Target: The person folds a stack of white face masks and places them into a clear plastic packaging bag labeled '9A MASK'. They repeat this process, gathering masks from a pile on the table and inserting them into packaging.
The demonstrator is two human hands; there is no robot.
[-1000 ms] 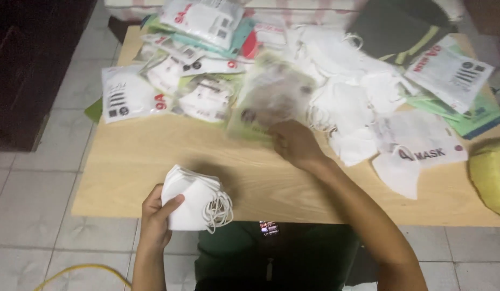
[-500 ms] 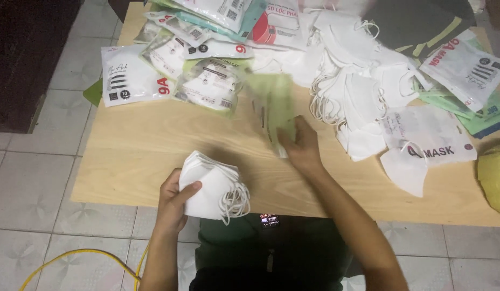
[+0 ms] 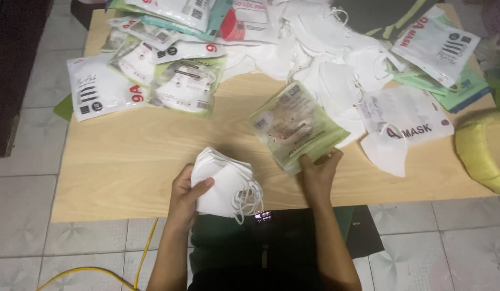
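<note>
The stack of folded white masks (image 3: 224,186) sits at the near edge of the wooden table (image 3: 126,161), gripped by the left hand (image 3: 186,200), whose thumb lies over the top mask and whose fingers wrap under the pile; the ear loops (image 3: 250,200) dangle loose on the stack's right side.

The head view, the only one, shows the right hand (image 3: 317,173) pinching the near corner of a clear-and-green plastic pouch (image 3: 296,128) that lies flat on the table just right of the stack, thumb on top and fingers closed on its edge. Beyond it spreads a heap of loose white masks (image 3: 325,48), and to the left lie several sealed mask packets (image 3: 153,70). A yellow bag (image 3: 484,151) rests at the right edge.

To do this step well, I judge that the left hand should keep the stack squared and tightly pressed so the edges stay aligned, with the loops tucked against the pile so they do not snag. The right hand would do best to hold the pouch near its mouth, though which end opens cannot be told from here.
</note>
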